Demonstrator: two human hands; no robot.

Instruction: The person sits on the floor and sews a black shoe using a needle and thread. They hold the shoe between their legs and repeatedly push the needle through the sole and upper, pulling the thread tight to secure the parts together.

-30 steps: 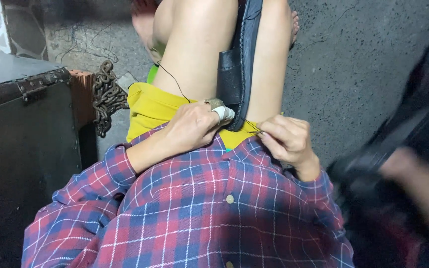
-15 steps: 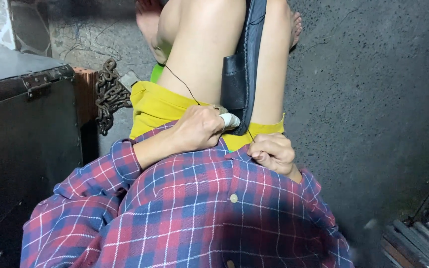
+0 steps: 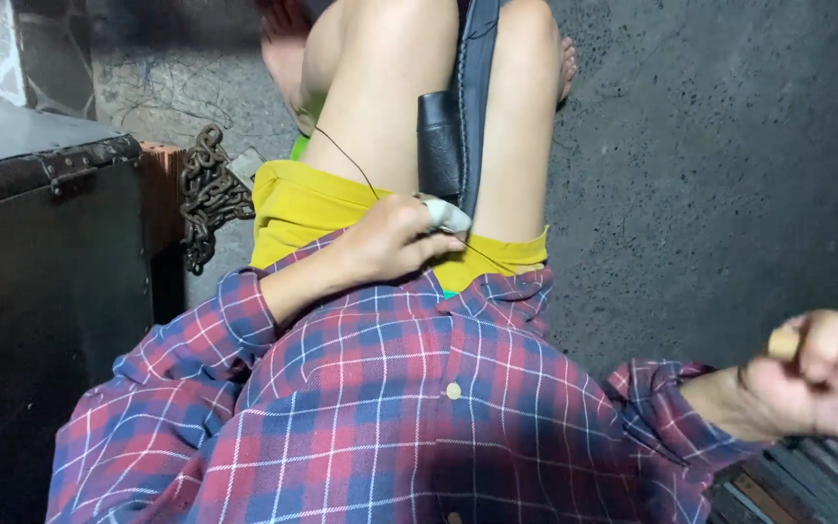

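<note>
My left hand (image 3: 390, 238) rests on my lap against yellow shorts (image 3: 303, 204), fingers curled, one fingertip wrapped in white tape (image 3: 446, 215). A thin dark thread (image 3: 341, 160) runs from that hand up along my thigh. A black leather piece (image 3: 446, 131) stands clamped between my knees, just beyond the taped finger. My right hand (image 3: 821, 374) is out at the far right, blurred, closed around a small tan object (image 3: 783, 342). I wear a red and blue plaid shirt (image 3: 390, 408).
A dark metal-edged trunk (image 3: 41, 252) stands at the left, with a rusty chain (image 3: 208, 194) hanging beside it. Rough grey concrete floor (image 3: 720, 175) spreads to the right. Stacked flat dark items (image 3: 807, 485) lie at the bottom right corner.
My right hand left the lap and swung out to the far right, now gripping a small tan object. My left hand stayed at the leather piece.
</note>
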